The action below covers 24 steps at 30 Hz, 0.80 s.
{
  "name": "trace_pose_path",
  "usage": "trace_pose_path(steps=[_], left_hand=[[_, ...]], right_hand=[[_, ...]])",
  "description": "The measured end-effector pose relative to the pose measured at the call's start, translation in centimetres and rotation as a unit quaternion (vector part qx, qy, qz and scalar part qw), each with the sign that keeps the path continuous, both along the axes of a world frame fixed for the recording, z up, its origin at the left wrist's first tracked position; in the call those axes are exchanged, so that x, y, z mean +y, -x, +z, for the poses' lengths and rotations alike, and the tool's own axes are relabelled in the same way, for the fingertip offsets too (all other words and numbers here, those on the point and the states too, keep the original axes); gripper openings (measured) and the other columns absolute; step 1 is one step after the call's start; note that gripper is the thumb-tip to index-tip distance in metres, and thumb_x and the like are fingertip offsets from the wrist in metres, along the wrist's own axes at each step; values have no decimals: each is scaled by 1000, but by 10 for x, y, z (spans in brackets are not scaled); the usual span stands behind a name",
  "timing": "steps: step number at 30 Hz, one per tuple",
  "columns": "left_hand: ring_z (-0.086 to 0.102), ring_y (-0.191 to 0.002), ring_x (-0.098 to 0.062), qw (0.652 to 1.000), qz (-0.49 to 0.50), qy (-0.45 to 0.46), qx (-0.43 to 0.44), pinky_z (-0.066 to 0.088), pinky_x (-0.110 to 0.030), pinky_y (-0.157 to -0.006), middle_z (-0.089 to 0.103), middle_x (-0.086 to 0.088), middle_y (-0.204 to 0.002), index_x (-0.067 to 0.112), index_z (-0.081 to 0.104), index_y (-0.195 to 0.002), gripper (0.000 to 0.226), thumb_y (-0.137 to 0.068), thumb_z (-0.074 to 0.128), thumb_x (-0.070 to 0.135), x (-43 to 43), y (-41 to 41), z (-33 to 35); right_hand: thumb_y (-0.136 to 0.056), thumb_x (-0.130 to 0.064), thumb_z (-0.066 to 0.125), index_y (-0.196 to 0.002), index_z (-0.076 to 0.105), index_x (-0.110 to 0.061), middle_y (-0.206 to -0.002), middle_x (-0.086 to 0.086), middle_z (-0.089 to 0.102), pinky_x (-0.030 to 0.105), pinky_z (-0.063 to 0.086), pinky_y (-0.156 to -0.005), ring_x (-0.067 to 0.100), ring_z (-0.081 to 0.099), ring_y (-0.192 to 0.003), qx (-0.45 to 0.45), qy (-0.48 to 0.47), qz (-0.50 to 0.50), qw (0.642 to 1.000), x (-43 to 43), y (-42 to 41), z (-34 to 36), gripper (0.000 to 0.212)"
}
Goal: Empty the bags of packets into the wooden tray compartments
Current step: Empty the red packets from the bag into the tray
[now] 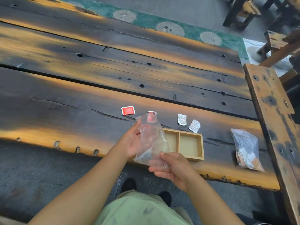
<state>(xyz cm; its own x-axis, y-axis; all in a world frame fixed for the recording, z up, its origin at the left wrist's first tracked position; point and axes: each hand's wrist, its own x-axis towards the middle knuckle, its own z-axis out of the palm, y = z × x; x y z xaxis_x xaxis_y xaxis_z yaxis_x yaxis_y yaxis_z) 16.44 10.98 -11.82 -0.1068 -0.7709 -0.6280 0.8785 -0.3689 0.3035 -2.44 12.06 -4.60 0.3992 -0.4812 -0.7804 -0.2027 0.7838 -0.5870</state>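
I hold a clear plastic bag (150,140) over the left end of the wooden tray (201,146). My left hand (131,142) grips its left side and my right hand (172,168) pinches its lower end. The bag looks nearly empty, with a red shape showing through near its top. The tray's visible compartments hold nothing; its left part is hidden behind the bag. A red packet (128,110) and a second red packet (152,113) lie on the table beyond the bag. Two white packets (182,119) (194,126) lie behind the tray.
A second clear bag (246,150) with several white packets lies to the right of the tray. The dark plank table (81,88) has a near edge just below the tray. A wooden bench (272,111) runs along the right, with stools beyond.
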Motion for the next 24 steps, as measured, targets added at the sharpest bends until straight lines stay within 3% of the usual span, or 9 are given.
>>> trace_pose_path(steps=[2,6,9,11,14,17,21,24], left_hand=[[71,-101,-34,999,-24,1,-48,54,-49,-95,72,-19,-108,4,64,-117,54,-88,67,50,-7,-5,1],[63,-116,-36,990,-57,21,-127,45,-53,-108,67,-19,-126,8,65,-126,54,-87,71,45,-22,-10,7],[71,-99,-31,988,-31,33,-145,56,-48,-92,71,-17,-114,8,72,-107,20,-94,66,23,-30,-8,16],[72,-93,-30,988,-17,38,-150,58,-47,-87,74,-17,-106,7,72,-102,14,-95,62,14,-35,-9,17],[70,-97,-34,982,-20,26,-186,53,-55,-95,72,-20,-109,2,67,-109,18,-97,59,13,-42,-9,21],[72,-93,-33,977,-48,45,-201,57,-54,-87,70,-22,-108,0,64,-114,24,-102,51,15,-50,-11,26],[59,-123,-42,978,-103,90,-157,47,-56,-104,59,-29,-133,-6,55,-133,41,-104,44,21,-60,-16,27],[57,-126,-43,980,-129,86,-123,52,-55,-98,57,-29,-135,-7,54,-133,43,-105,40,22,-65,-16,29]], right_hand=[[-106,-20,45,-114,64,0,-99,16,77,30,63,-69,30,76,-87,22,34,16,999,0,1,-1,29],[-104,-19,48,-100,65,-3,-93,13,78,32,62,-71,28,76,-84,75,108,37,991,0,3,-5,23],[-103,-18,50,-103,67,-2,-94,12,78,31,62,-69,25,77,-81,94,132,35,986,-2,5,-5,23],[-103,-18,50,-105,68,-2,-93,13,78,30,61,-67,25,77,-81,92,145,27,985,-3,7,-6,24],[-103,-21,51,-106,67,-1,-91,12,78,30,62,-67,26,77,-81,91,155,5,984,-3,14,-10,26],[-104,-23,50,-104,69,-3,-90,10,78,30,62,-67,27,77,-80,95,157,-19,983,-4,24,-16,27],[-105,-18,45,-102,70,-4,-89,11,78,30,61,-65,29,77,-78,106,173,-46,978,-9,37,-24,29],[-105,-16,45,-99,68,-2,-90,11,78,28,60,-63,28,76,-77,112,174,-53,977,-12,45,-31,28]])
